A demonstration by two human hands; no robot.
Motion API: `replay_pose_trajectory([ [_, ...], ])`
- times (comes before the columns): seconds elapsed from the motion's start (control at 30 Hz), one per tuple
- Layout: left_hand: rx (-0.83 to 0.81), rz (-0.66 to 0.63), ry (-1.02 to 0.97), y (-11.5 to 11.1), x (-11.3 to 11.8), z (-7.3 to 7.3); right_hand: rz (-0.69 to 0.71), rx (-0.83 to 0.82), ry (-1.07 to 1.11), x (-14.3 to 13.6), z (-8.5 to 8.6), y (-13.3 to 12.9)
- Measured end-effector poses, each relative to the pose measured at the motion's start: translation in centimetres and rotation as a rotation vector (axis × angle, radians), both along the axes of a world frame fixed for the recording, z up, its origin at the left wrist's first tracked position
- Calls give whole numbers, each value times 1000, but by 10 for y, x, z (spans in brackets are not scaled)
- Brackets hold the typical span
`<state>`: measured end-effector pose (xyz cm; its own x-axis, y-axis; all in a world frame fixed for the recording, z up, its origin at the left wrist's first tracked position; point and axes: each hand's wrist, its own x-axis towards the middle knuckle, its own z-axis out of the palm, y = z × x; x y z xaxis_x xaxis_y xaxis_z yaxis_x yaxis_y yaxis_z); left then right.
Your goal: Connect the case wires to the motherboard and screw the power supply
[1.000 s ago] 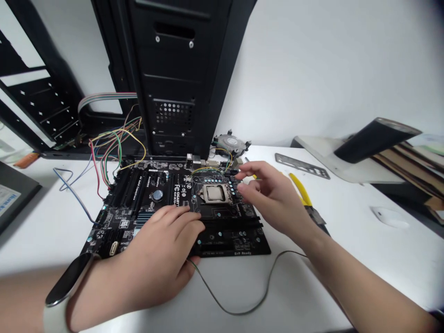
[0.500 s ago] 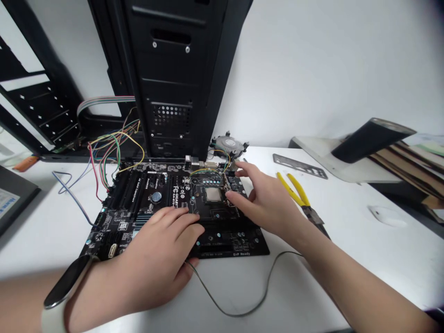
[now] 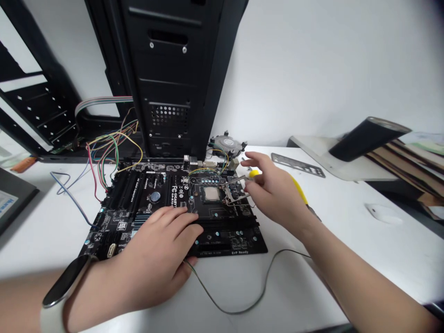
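Note:
A black motherboard [image 3: 159, 231] lies flat on the desk. My left hand [image 3: 166, 245] grips its front edge, fingers over the top and thumb low at the side. A silver processor [image 3: 211, 194] sits in the socket, uncovered. The socket's metal load plate [image 3: 236, 190] is swung up and tilted to the right. Beside that plate is my right hand [image 3: 274, 189], its fingers and thumb apart; the thumb is close to the plate's outer end, and I cannot tell whether it touches.
Behind the board stands a black computer case [image 3: 169, 83] with loose coloured wires [image 3: 114, 138]. A cooler fan [image 3: 227, 144], an I/O shield [image 3: 297, 165], yellow-handled pliers [image 3: 300, 188] and a white mouse [image 3: 385, 213] are at the right. A thin cable [image 3: 239, 313] loops in front.
The load plate has tipped from near upright over to the right, away from the processor. My right hand has moved slightly right with its fingers apart. My left hand stays on the board.

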<state>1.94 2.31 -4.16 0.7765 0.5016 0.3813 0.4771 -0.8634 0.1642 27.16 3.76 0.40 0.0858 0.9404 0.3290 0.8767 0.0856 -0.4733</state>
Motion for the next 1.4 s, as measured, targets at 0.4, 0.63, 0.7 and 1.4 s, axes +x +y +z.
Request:
replay_pose_trajectory([
  [0.4, -30, -28, 27, 1, 0, 11, -17, -10, -128, 13, 9, 6],
  [0.63, -25, -22, 38, 1, 0, 9, -14, -156, -105, 16, 13, 7],
  [0.7, -29, -22, 42, 1, 0, 8, -30, -176, -115, 17, 14, 7],
  [1.4, -41, -23, 15, 1, 1, 11, 63, -195, -131, 15, 15, 8],
])
